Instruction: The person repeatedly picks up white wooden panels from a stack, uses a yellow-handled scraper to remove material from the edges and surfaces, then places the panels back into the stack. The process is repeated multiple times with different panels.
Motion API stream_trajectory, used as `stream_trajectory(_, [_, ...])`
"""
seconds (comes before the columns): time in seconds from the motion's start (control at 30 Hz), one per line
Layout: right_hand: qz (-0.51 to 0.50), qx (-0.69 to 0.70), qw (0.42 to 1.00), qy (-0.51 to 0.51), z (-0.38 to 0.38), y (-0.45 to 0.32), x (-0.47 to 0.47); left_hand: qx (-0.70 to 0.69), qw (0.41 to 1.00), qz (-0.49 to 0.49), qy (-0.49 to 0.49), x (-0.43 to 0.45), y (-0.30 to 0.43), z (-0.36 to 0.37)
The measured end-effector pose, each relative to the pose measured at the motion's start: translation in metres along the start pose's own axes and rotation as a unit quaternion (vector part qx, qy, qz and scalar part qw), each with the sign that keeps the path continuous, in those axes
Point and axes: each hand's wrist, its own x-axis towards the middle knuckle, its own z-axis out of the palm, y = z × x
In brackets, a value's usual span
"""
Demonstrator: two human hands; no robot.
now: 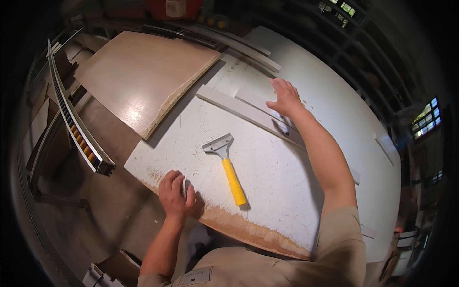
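My right hand (286, 96) reaches out over the worktable (179, 138), thumb and fingers spread with nothing between them. Just below and beside it lie two pale strips of board: a long one (233, 108) and a shorter one (252, 99) behind it, partly hidden by my hand and forearm. At the worn near-left edge of the table, my left hand (175, 193) rests with curled fingers, its thumb apart, and no held thing shows. A scraper with a yellow handle (233, 181) and a wide metal head (218, 143) lies between my hands, touched by neither.
A large brown panel (150, 79) with a ragged edge overlaps the table's far left. More pale strips (251, 53) lie at the back. A roller conveyor rail (73, 118) runs along the left. A big white board (369, 172) extends on the right, bearing other narrow strips.
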Motion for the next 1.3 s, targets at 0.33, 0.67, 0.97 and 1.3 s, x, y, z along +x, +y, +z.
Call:
stream_trajectory(0.33, [0.117, -0.055, 0.985, -0.115, 0.065, 0.048, 0.276, 0.032, 0.997, -0.013, -0.065, 0.014, 0.007, -0.009])
stream_trajectory(0.67, [0.137, 0.029, 0.984, -0.108, 0.026, 0.041, 0.139, 0.033, 0.997, -0.004, -0.077, 0.008, 0.005, -0.012])
stream_trajectory(0.97, [0.21, 0.543, 0.787, -0.204, -0.072, -0.014, -0.211, -0.348, 0.923, -0.158, -0.034, -0.012, 0.06, -0.024])
stream_trajectory(1.3, [0.143, 0.693, 0.578, -0.407, -0.114, -0.089, -0.457, -0.786, 0.555, -0.273, -0.027, -0.084, 0.185, -0.037])
